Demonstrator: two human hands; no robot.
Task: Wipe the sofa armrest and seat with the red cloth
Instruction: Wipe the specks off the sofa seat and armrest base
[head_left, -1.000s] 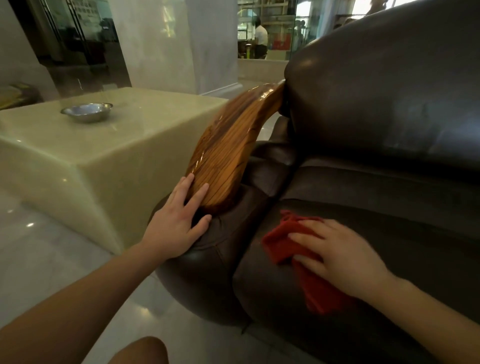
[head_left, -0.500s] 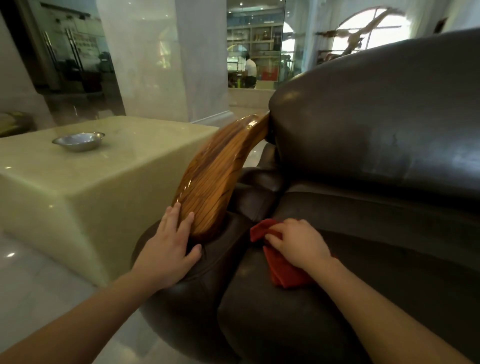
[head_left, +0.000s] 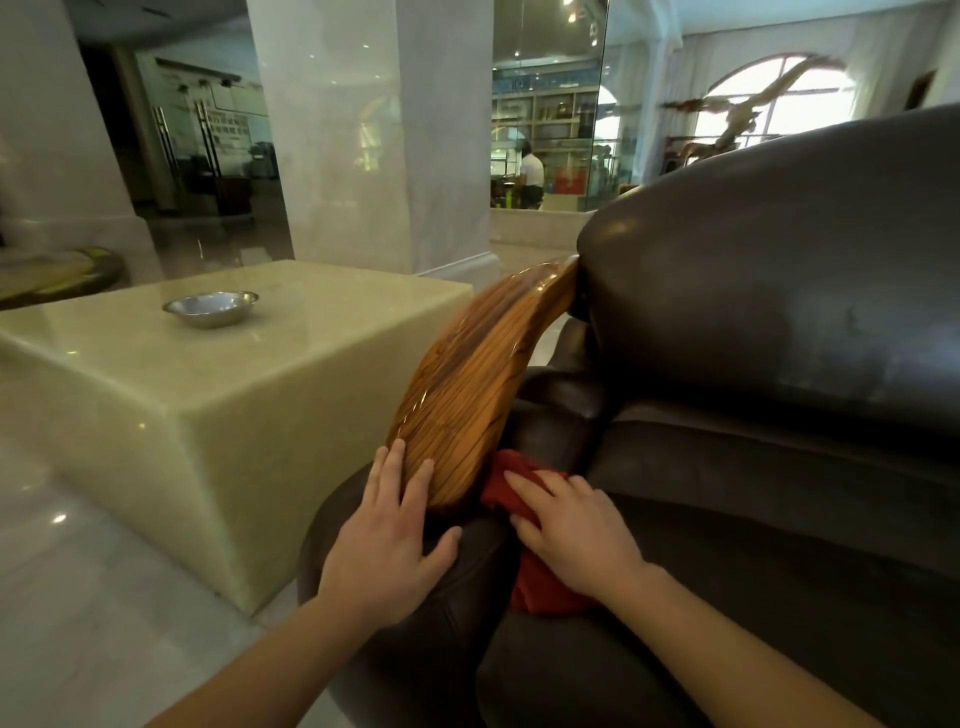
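red cloth (head_left: 540, 584) bunched in the crease where the leather seat (head_left: 779, 597) meets the padded front of the armrest, just below and beside the lower end of the wooden armrest panel (head_left: 467, 389). right hand (head_left: 576, 530) lies palm-down on top of it, fingers (head_left: 524, 488) stretched fairly flat and a little spread, pressing the cloth rather than pinching it; one lobe of red shows past the fingertips toward the wood, another shows under the wrist. whether the thumb curls under any fabric, cannot tell.

left hand (head_left: 387, 540) flat and open on the rounded leather front of the armrest (head_left: 415, 639), holding nothing. its fingertips touch the lower edge of the wooden panel; thumb splayed out toward the cloth, apart from it.

containers: one shallow metal bowl (head_left: 210, 307) on the pale stone block table (head_left: 291, 395), well apart from the sofa. bowl's inside looks bare, though the low angle hides part of the bottom.
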